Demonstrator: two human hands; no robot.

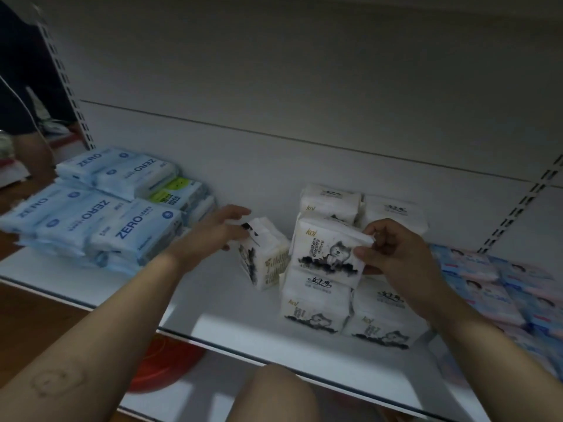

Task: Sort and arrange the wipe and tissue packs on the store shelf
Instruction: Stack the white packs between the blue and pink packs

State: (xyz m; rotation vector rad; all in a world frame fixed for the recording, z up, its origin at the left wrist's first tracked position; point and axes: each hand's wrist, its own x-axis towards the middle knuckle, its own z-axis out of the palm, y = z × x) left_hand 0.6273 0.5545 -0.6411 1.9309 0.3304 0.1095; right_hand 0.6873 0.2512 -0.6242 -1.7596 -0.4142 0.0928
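Stacking the white tissue packs looks to be the step in hand. The person's left hand (219, 231) closes its grip over the top of a small white plastic-wrapped tissue pack with black ink-style print (263, 263). This pack stands tilted on the white metal store shelf (213, 309), just beside the pile. The right hand (396, 254) pinches the side seam of a soft white tissue pack printed with a grey cartoon dog (326, 248), which lies on top of a pile of matching white packs (316, 306). Light-blue rectangular wipe packs marked ZERO (76, 214) are stacked at the left end, and pink-and-blue flat packs (487, 278) lie at the right. The dog-print pack probably needs squaring on the pile next. The tilted pack would then be laid among its like, gently, since the soft wrapping may slump.
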